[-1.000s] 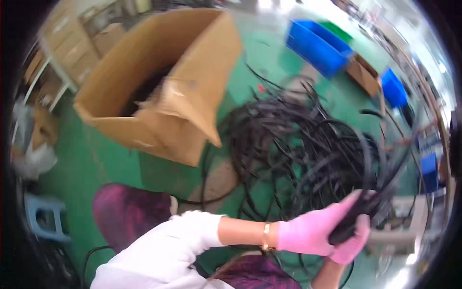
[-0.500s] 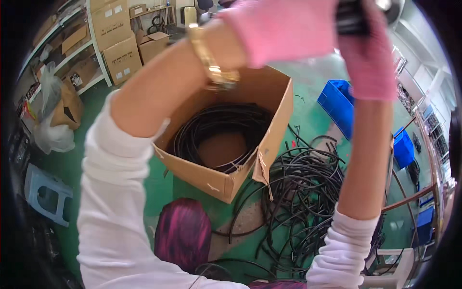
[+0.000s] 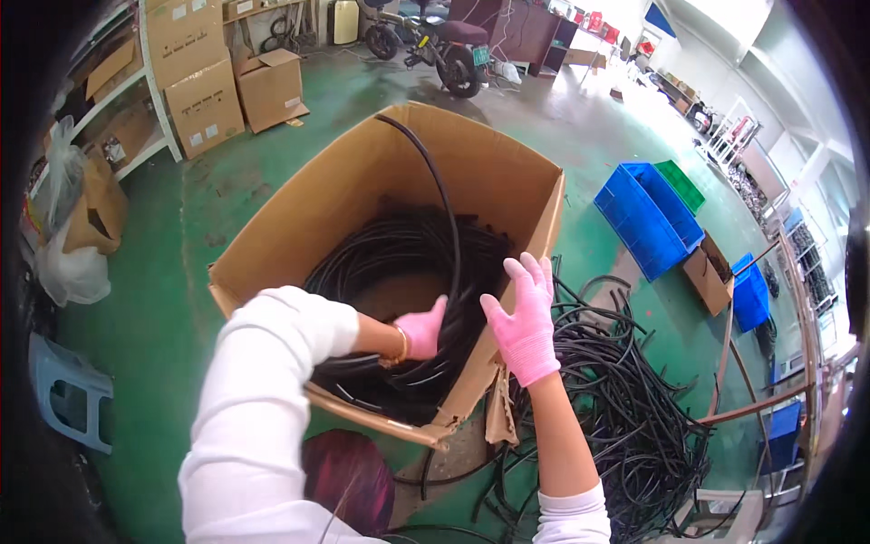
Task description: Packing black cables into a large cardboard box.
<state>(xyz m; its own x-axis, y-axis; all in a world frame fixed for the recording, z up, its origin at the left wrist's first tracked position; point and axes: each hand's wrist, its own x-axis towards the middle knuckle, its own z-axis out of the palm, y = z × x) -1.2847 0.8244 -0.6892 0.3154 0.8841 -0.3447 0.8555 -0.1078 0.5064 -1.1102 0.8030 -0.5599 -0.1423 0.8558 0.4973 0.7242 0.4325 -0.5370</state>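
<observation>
A large open cardboard box (image 3: pixel 489 145) stands on the floor in front of me, with coils of black hose (image 3: pixel 362 254) lying inside. My left hand (image 3: pixel 422 335), in a pink glove, reaches down into the box. Its thumb points up and its partly hidden fingers close round black hose at the right side of the coil. One loose length of hose (image 3: pixel 444 195) arcs from there up to the box's far rim. My right hand (image 3: pixel 526 331), also in a pink glove, is at the box's right wall with fingers spread, holding nothing.
A tangled heap of cut black hose (image 3: pixel 625 417) lies on the floor right of the box. Beyond it are a blue crate (image 3: pixel 634 222), a green crate (image 3: pixel 680 186) and a smaller blue bin (image 3: pixel 750 295). A blue plastic stool (image 3: pixel 72 390) stands at the left.
Both hands have come down from high in front of me, where they held something black. The left is now inside the box, the right open by its wall. A hose length now rises against the far side.
</observation>
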